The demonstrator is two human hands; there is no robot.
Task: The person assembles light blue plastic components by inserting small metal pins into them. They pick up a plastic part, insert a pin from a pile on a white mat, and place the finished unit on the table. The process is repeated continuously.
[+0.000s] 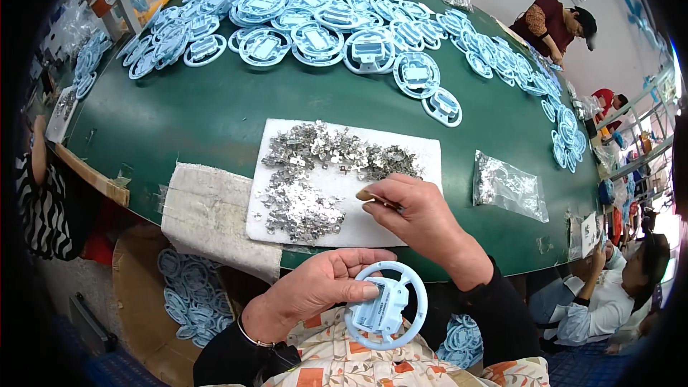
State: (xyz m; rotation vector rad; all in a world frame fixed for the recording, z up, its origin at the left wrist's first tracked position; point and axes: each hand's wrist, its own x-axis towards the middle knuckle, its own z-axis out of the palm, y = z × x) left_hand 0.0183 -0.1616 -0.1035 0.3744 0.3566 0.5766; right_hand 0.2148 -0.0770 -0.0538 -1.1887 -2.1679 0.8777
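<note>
Wheel (385,306): pale blue plastic ring with a boxy hub, held low over the lap; gripped by the left hand (322,287), whose fingers wrap the upper rim and whose thumb presses on the hub; it juts out to the right of that hand's palm.
Right hand (419,211): above and just right of the wheel, apart from it; fingertips pinched on a small brownish tool (376,199) that points left; wrist in a dark sleeve.
Metal clips (322,179): loose silvery heap, just left of and beyond the right hand's fingertips; spread on a white pad (423,154).
Cloth (208,208): off-white, folded over the table edge, left of the pad, above the left hand.
Table (215,115): green top, beyond both hands.
Bag (509,186): clear, holding more clips, right of the right hand.
Blue wheels (315,25): many, piled along the far side of the table; more in a box (143,294) left of the left hand.
</note>
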